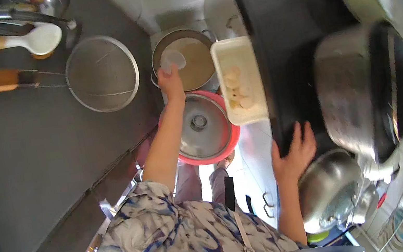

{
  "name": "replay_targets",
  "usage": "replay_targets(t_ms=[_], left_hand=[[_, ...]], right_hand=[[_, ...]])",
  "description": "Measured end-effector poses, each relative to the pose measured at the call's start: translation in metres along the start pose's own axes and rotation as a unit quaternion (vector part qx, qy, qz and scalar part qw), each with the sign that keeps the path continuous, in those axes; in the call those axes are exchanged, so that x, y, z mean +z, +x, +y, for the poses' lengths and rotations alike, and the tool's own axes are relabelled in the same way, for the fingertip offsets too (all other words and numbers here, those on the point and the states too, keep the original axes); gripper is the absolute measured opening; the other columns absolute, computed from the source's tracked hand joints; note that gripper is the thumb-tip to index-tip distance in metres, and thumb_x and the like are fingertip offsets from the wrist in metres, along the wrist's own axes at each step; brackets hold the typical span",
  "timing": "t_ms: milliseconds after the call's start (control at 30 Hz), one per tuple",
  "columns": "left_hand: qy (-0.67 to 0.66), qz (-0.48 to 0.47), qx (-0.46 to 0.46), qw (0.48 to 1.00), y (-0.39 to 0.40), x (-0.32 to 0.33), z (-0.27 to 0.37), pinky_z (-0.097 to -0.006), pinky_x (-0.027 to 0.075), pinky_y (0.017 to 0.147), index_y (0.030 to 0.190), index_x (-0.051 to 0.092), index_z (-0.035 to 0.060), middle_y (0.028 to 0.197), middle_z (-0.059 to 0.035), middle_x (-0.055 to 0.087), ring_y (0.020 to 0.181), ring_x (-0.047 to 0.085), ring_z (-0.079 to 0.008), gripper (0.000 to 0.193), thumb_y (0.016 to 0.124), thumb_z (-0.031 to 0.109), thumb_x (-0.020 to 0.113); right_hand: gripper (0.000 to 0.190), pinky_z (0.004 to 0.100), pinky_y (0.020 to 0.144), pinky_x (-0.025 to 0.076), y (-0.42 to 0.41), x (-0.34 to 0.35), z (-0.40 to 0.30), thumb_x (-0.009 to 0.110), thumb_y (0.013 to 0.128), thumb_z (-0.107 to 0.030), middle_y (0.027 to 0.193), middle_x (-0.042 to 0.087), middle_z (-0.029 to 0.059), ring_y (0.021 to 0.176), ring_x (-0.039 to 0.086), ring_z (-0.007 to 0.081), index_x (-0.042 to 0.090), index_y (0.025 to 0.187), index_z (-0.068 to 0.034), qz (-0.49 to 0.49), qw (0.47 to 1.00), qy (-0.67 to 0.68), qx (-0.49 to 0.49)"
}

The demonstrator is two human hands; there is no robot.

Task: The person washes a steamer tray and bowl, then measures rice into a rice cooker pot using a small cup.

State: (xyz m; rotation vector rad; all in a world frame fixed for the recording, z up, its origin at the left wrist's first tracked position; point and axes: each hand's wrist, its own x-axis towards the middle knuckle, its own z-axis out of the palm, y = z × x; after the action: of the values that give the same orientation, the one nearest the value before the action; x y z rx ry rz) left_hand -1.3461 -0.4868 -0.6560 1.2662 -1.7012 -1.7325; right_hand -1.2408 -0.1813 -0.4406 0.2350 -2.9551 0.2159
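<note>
My left hand (172, 85) grips a small translucent cup (172, 60) over a wide metal pot (156, 56). Inside the pot is a beige mass (197, 63); whether it is liquid or powder I cannot tell. Close by, a glass lid (207, 137) with a knob lies on a pink-red tub (235, 136), partly hidden by my forearm. My right hand (295, 154) holds nothing, its fingers spread at the edge of the dark countertop (290, 84). Near it, a cream rectangular tray (245, 118) with several pale pieces (237, 88) overlaps the counter edge.
A round mesh strainer (102, 74) with a wooden handle lies on the left grey counter (32, 153), below a white-headed spoon (45, 39) and other utensils. On the right stand a large steel vessel (346, 91) and a shiny metal bowl (325, 181). Cabinet doors (256, 172) flank the narrow floor.
</note>
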Motion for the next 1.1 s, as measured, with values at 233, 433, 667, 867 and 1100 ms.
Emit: replay_targets(t_ms=[233, 433, 667, 867, 1100], left_hand=[[0.045, 0.004, -0.15, 0.988, 0.081, -0.056, -0.103, -0.0328, 0.047, 0.084, 0.118, 0.054, -0.0037, 0.11, -0.019, 0.063, 0.1, 0.06, -0.0239, 0.05, 0.078, 0.024, 0.068], [0.388, -0.089, 0.067, 0.915, 0.056, -0.028, -0.027, -0.0403, 0.046, 0.091, 0.12, 0.053, -0.0002, 0.118, -0.0209, 0.056, 0.109, 0.055, -0.0329, 0.049, 0.076, 0.019, 0.065], [0.476, -0.107, 0.127, 0.864, 0.083, -0.03, 0.061, -0.0449, 0.049, 0.09, 0.114, 0.051, 0.001, 0.121, -0.0166, 0.05, 0.111, 0.051, -0.0363, 0.042, 0.076, 0.011, 0.068], [0.486, -0.084, 0.193, 0.848, 0.093, 0.007, 0.082, -0.0453, 0.05, 0.087, 0.116, 0.051, 0.0005, 0.12, -0.0168, 0.05, 0.111, 0.05, -0.0366, 0.035, 0.083, 0.008, 0.06], [0.46, -0.167, 0.056, 0.871, 0.082, -0.006, 0.006, -0.044, 0.05, 0.085, 0.102, 0.063, -0.0005, 0.105, -0.0205, 0.061, 0.097, 0.061, -0.0381, 0.024, 0.082, 0.01, 0.055]], right_hand=[[0.066, 0.0481, 0.106, 0.027, -0.009, -0.09, -0.01, 0.066, 0.082, -0.032, 0.142, 0.038, 0.0221, 0.129, 0.035, 0.0386, 0.043, 0.136, -0.001, -0.029, 0.999, 0.008, -0.011], [0.076, 0.0525, 0.104, 0.032, 0.01, -0.23, -0.02, 0.065, 0.082, -0.041, 0.143, 0.032, 0.0243, 0.13, 0.034, 0.0419, 0.036, 0.139, -0.002, -0.082, 0.996, -0.03, -0.019], [0.083, 0.055, 0.1, 0.035, 0.004, -0.293, -0.03, 0.069, 0.079, -0.047, 0.138, 0.037, 0.0313, 0.127, 0.037, 0.0459, 0.038, 0.136, 0.004, -0.071, 0.997, -0.03, -0.024], [0.083, 0.0515, 0.102, 0.034, -0.013, -0.325, -0.047, 0.068, 0.08, -0.049, 0.138, 0.037, 0.0328, 0.125, 0.04, 0.0457, 0.039, 0.135, 0.007, 0.005, 1.0, -0.003, -0.017], [0.084, 0.0518, 0.102, 0.034, -0.03, -0.332, -0.055, 0.066, 0.08, -0.053, 0.138, 0.037, 0.0324, 0.125, 0.04, 0.0453, 0.04, 0.135, 0.005, 0.006, 1.0, 0.002, 0.01]])
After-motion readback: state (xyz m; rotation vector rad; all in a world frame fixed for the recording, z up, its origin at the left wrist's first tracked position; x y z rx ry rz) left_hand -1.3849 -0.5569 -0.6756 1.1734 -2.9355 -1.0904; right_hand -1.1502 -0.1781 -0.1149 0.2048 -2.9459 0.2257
